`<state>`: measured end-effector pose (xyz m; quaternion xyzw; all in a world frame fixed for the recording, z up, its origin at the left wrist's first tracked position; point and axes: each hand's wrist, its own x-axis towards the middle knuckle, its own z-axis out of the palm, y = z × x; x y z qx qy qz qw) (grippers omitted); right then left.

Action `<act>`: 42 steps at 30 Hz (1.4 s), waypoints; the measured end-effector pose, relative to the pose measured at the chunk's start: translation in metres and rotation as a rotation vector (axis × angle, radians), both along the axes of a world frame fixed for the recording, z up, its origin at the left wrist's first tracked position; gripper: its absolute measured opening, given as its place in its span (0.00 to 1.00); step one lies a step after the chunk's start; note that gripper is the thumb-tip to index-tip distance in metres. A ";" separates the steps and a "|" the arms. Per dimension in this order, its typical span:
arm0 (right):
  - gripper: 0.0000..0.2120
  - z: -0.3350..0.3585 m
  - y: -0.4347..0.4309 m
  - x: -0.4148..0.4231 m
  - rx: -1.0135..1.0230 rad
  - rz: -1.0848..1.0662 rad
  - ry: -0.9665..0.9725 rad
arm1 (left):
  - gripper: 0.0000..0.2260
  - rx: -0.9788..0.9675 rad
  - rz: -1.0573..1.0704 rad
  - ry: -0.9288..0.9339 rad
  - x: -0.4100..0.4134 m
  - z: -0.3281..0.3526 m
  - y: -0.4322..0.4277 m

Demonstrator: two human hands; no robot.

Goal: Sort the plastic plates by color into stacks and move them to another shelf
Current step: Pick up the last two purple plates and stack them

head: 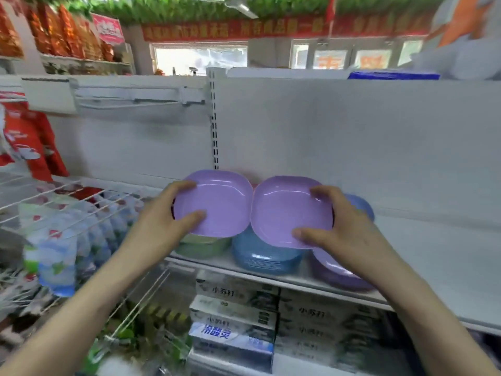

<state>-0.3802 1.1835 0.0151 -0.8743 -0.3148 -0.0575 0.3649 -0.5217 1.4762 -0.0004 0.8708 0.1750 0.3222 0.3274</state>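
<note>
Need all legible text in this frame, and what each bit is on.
"小苏打": on the grey boxes under the shelf.
"冷酸灵": on the blue-and-white box below them.
Red banner near the ceiling: too blurred to read.
Pink sign, orange window signs, red packets: unreadable.
Left purple plate, right purple plate: no text.

2 lilac plates [225, 204] [287, 213] — blue stack [265, 256], green stack [206, 246], purple stack [328, 270] — white shelf [433, 253].
</note>
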 end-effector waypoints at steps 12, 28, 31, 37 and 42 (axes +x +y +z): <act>0.38 0.006 -0.095 0.014 -0.224 -0.225 0.147 | 0.25 0.023 -0.207 0.042 0.078 0.007 -0.020; 0.32 -0.005 -0.084 0.022 -0.455 -0.177 0.258 | 0.24 -0.009 -0.208 0.075 0.057 0.010 -0.010; 0.31 -0.007 -0.085 0.021 -0.439 -0.183 0.280 | 0.25 -0.004 -0.213 0.112 0.059 0.009 -0.017; 0.26 -0.012 -0.093 0.012 -0.092 -0.269 0.234 | 0.26 -0.016 -0.319 0.163 0.076 0.010 -0.052; 0.22 -0.017 -0.116 0.012 -0.009 -0.338 0.114 | 0.26 0.040 -0.344 0.183 0.090 0.011 -0.103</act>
